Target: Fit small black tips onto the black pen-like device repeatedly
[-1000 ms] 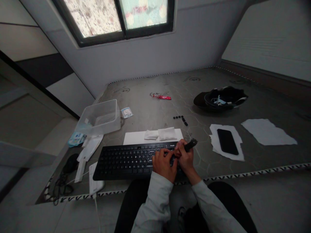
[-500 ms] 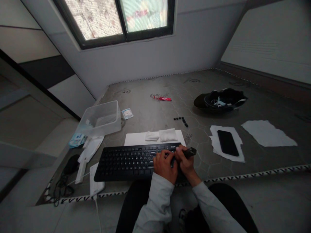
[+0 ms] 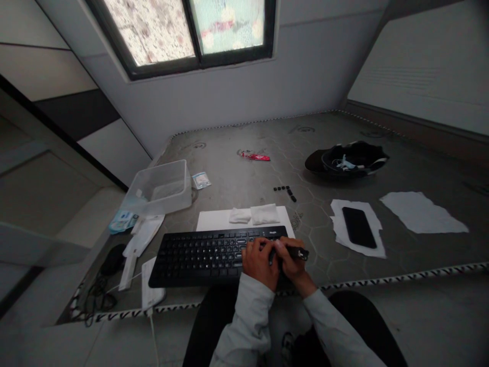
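A black keyboard (image 3: 206, 255) lies at the near edge of the grey surface. My left hand (image 3: 259, 264) rests on its right end, fingers curled on the keys. My right hand (image 3: 291, 265) is closed around a small black tool (image 3: 300, 252), held low and nearly level over the keyboard's right edge. Several loose black keycaps (image 3: 284, 189) lie in a row farther back. A white sheet (image 3: 214, 220) behind the keyboard carries two folded white cloths (image 3: 254, 214).
A clear plastic tub (image 3: 158, 188) stands at the left, packets and paper beside it. A black phone (image 3: 357, 227) lies on torn white paper at the right, another paper piece (image 3: 422, 212) beyond. A dark helmet (image 3: 346, 159) and a red wrapper (image 3: 255, 155) lie farther back.
My right hand has lowered the black tool from a raised tilt to nearly level at the keyboard's right end. My left hand stayed on the keys.
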Available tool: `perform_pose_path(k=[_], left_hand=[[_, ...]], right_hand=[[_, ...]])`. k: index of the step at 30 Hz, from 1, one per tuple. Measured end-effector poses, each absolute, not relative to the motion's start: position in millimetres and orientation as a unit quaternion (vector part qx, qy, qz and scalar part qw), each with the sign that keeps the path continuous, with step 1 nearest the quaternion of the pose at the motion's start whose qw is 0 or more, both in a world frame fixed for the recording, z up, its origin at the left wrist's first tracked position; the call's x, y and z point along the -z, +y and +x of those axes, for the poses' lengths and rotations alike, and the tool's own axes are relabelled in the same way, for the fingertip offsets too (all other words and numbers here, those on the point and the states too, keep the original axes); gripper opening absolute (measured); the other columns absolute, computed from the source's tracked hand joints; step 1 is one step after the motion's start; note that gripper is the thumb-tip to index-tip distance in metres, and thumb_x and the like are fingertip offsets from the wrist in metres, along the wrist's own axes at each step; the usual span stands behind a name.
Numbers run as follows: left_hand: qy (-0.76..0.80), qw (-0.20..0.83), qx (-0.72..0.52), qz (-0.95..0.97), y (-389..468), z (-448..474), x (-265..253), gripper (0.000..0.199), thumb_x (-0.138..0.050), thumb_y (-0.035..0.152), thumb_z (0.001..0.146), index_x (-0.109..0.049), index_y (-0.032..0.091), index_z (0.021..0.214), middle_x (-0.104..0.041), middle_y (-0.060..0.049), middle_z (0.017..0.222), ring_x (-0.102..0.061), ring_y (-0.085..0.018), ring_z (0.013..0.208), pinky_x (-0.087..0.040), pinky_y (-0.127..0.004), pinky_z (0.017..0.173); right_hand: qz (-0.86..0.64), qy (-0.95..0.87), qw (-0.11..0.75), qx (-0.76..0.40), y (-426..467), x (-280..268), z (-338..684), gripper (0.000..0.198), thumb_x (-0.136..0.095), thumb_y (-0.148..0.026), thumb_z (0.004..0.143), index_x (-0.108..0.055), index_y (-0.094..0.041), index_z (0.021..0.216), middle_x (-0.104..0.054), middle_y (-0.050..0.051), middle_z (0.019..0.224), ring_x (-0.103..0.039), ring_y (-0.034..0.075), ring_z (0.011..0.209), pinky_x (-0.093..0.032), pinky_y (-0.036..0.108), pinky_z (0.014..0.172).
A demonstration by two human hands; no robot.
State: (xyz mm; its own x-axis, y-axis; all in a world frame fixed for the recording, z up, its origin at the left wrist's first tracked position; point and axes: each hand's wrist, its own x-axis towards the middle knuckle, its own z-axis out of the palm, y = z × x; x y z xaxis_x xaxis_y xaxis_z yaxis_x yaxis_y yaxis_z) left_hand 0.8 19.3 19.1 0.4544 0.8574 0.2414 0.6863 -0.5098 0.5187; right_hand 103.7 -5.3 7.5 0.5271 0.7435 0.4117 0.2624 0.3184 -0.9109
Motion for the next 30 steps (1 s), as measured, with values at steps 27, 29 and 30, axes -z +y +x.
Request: perform_pose_path(k=[27, 29, 30], left_hand=[[0.433, 0.265, -0.389, 0.769, 23.2, -2.8, -17.6, 0.019, -0.05, 0.025, 0.091, -0.064, 0.022, 0.103, -0.069, -0.003, 0.101, -0.058, -0.019, 0.094, -0.046, -0.034, 0.084], [0.437, 0.271, -0.393, 0.763, 22.6, -3.2, -18.0, 0.019, -0.051, 0.028, 0.09, -0.065, 0.023, 0.103, -0.069, -0.004, 0.099, -0.058, -0.019, 0.092, -0.047, -0.034, 0.083], [0.439, 0.272, -0.395, 0.76, 22.2, -3.2, -18.0, 0.019, -0.052, 0.029, 0.09, -0.065, 0.023, 0.103, -0.069, -0.004, 0.098, -0.059, -0.019, 0.091, -0.047, -0.034, 0.083]], right_hand=[[-0.618, -0.602, 0.478, -0.166, -18.2, -48.0, 153.0, 0.015, -0.058, -0.03, 0.085, -0.068, -0.027, 0.095, -0.071, 0.001, 0.084, -0.065, 0.017, 0.069, -0.048, 0.027, 0.064], [-0.62, -0.602, 0.47, -0.179, -17.4, -46.5, 154.8, 0.019, -0.06, -0.029, 0.084, -0.068, -0.029, 0.1, -0.072, 0.0, 0.089, -0.067, 0.019, 0.074, -0.049, 0.028, 0.067], [-0.619, -0.605, 0.466, -0.185, -17.2, -45.5, 155.8, 0.018, -0.061, -0.029, 0.083, -0.069, -0.029, 0.1, -0.073, 0.0, 0.088, -0.067, 0.019, 0.075, -0.05, 0.029, 0.068]])
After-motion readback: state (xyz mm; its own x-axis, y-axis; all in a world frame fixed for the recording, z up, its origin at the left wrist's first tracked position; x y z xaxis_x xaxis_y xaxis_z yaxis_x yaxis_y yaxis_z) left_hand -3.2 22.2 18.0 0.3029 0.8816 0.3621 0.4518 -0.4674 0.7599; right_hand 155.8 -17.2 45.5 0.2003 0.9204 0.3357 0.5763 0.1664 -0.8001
